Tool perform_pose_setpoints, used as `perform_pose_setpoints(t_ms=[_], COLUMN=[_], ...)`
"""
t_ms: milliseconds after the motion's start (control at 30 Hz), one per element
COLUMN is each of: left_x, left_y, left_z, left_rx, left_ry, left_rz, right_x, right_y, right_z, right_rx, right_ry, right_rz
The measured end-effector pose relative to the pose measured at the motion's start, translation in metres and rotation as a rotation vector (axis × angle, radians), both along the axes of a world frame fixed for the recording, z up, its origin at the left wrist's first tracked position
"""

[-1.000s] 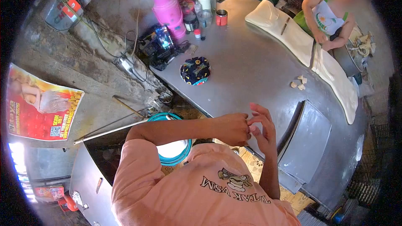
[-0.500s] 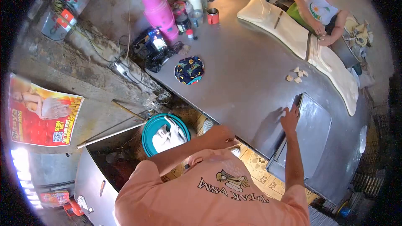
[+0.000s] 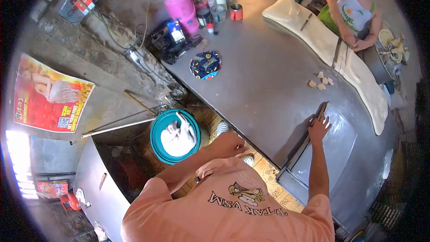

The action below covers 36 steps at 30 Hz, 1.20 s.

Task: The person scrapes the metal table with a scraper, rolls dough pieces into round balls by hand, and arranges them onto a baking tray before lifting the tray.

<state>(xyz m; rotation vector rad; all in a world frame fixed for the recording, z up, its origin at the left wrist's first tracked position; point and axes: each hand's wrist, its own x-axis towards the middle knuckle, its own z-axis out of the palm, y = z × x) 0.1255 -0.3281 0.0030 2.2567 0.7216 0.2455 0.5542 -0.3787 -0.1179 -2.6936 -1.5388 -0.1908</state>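
My right hand (image 3: 319, 130) lies with fingers spread over the upper end of a flat metal tray (image 3: 342, 125), near its dark raised edge. The tray rests on the grey metal table (image 3: 251, 67) at the table's near side. My left hand (image 3: 228, 144) hangs over the floor by the table edge, fingers curled in, with nothing visible in them. Left of it stands a teal tub (image 3: 156, 145) with a white, powdery mass (image 3: 178, 140) inside. Several small dough pieces (image 3: 321, 80) lie on the table beyond the tray.
A long dough sheet (image 3: 291, 15) runs along the far side, where a person (image 3: 354, 13) stands with hands over it. At the back left are a pink jug (image 3: 181, 6), a red mug (image 3: 236, 12), a phone (image 3: 175, 31) and a patterned cloth (image 3: 206, 64).
My right hand has shifted along the tray's upper edge, its fingers now spread more over the tray. My left hand has moved slightly left. The whole view has tilted a little.
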Motion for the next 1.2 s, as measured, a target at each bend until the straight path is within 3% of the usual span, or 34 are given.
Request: perform_pose_setpoints(t_ms=[167, 233, 300, 367, 433, 500, 567, 767, 967, 1200], left_x=[-0.01, -0.021, -0.035, -0.05, -0.071, -0.094, -0.107, -0.121, -0.124, -0.113], left_y=[0.034, 0.07, 0.133, 0.208, 0.28, 0.336, 0.382, 0.435, 0.461, 0.453], left_z=[-0.005, -0.009, -0.032, -0.039, -0.058, -0.077, -0.097, -0.113, -0.104, -0.068], left_rx=[0.085, 0.307, 0.469, 0.617, 0.7, 0.848, 0.859, 0.933, 1.005, 1.03], left_ry=[0.027, -0.117, -0.044, 0.002, 0.184, 0.318, 0.438, 0.531, 0.48, 0.234], left_rz=[0.07, 0.321, 0.546, 0.774, 0.941, 1.034, 1.174, 1.194, 1.266, 1.323], right_x=[0.0, -0.002, -0.003, -0.018, -0.041, -0.109, -0.153, -0.214, -0.213, -0.195], right_y=[0.002, 0.001, -0.001, -0.003, -0.007, -0.007, -0.016, -0.031, -0.018, 0.001], right_z=[0.009, 0.015, 0.0, -0.007, -0.036, -0.014, -0.033, -0.031, -0.024, -0.036], right_rx=[-0.072, -0.118, -0.127, 0.058, 0.174, 0.088, 0.12, 0.191, 0.204, 0.223], right_ry=[0.026, 0.027, -0.063, -0.04, -0.004, 0.176, 0.234, 0.173, 0.237, 0.197], right_rz=[-0.053, -0.09, -0.106, -0.108, 0.038, 0.097, 0.071, -0.111, -0.185, -0.184])
